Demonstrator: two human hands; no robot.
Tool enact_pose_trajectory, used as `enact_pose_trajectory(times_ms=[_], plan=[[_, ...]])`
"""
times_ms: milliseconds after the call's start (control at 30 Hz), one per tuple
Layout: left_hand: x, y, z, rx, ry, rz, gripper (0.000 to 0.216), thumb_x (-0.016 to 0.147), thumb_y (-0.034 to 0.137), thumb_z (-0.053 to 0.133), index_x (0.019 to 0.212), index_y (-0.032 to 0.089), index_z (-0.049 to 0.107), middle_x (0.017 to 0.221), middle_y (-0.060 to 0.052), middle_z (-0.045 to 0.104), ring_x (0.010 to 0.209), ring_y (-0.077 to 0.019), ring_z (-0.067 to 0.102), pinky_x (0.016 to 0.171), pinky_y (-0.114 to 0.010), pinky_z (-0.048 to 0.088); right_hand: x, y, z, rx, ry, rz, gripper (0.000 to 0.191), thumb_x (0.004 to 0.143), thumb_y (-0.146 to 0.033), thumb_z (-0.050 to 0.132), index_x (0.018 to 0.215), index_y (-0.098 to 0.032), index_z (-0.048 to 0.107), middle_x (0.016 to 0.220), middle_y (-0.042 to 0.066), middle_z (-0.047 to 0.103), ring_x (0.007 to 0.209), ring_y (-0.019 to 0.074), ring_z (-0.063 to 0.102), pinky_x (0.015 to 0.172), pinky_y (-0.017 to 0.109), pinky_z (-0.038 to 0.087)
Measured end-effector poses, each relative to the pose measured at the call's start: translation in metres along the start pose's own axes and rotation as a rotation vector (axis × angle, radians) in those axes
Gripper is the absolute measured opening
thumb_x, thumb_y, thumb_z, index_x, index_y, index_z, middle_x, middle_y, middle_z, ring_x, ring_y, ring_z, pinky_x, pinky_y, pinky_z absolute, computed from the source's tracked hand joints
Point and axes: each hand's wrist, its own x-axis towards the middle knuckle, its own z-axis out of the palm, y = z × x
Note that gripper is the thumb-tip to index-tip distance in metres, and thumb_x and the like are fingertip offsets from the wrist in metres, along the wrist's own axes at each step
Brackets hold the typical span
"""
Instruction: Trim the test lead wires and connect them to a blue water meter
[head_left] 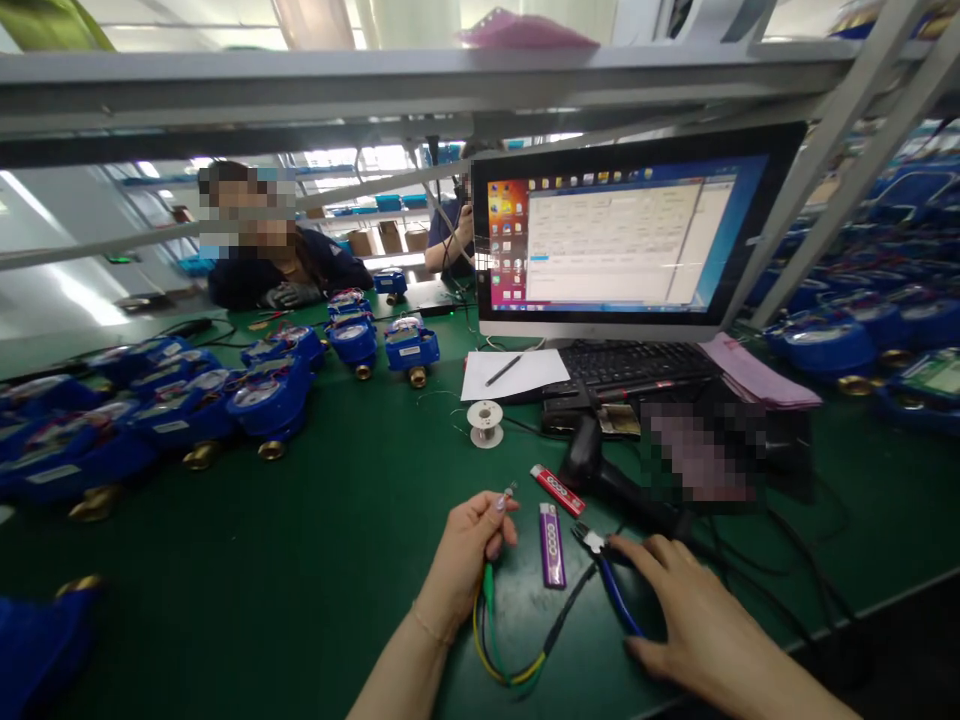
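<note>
My left hand (471, 552) is closed in a pinch on a thin cable (510, 672) with yellow, green and black wires; its stripped metal end sticks up past my fingertips. The cable loops down on the green table (315, 560). My right hand (686, 610) lies over the blue handles of small cutting pliers (609, 582), fingers curled onto them, the pliers resting on the table. A purple lighter (552, 545) lies between my hands and a red lighter (557, 490) just beyond it.
A small wire spool (485, 422), paper with a pen (513, 372), keyboard (634, 362) and monitor (630, 235) stand ahead. A black scanner (592, 465) lies right of centre. Several blue water meters (270, 400) fill the left and right. Two persons sit across the table.
</note>
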Motion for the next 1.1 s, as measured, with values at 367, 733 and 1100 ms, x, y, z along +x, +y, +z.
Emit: enact_pose_trajectory(times_ms=[367,733,1100], plan=[[-0.017,0.005,0.004,0.078,-0.166,0.05,0.036,0.075,0.049,0.06,0.073,0.014,0.055,0.044,0.01,0.023,0.04,-0.0039,0.016,0.042,-0.022,0.009,-0.005,-0.029,-0.017,0.411,0.12,-0.138,0.053,0.065,-0.02,0.04,0.117,-0.014,0.05,0.115,0.011,0.055,0.106,0.0217,0.054,0.093,0.036,0.045],[-0.019,0.007,0.0,0.218,-0.186,0.062,0.037,0.073,0.05,0.062,0.066,0.014,0.057,0.048,0.007,0.031,0.044,-0.0049,0.023,0.044,-0.023,0.014,0.004,-0.044,-0.009,0.417,0.049,-0.233,0.057,0.065,-0.011,0.043,0.122,-0.02,0.047,0.113,0.007,0.054,0.116,0.019,0.047,0.1,0.034,0.039],[-0.016,0.011,-0.001,0.414,-0.201,0.155,0.036,0.075,0.048,0.059,0.063,0.014,0.06,0.054,0.002,0.04,0.053,-0.0092,0.03,0.05,-0.024,0.021,0.005,-0.04,-0.016,0.316,0.105,-0.239,0.051,0.066,-0.009,0.045,0.115,-0.019,0.053,0.099,0.006,0.057,0.093,0.0183,0.055,0.088,0.034,0.046]])
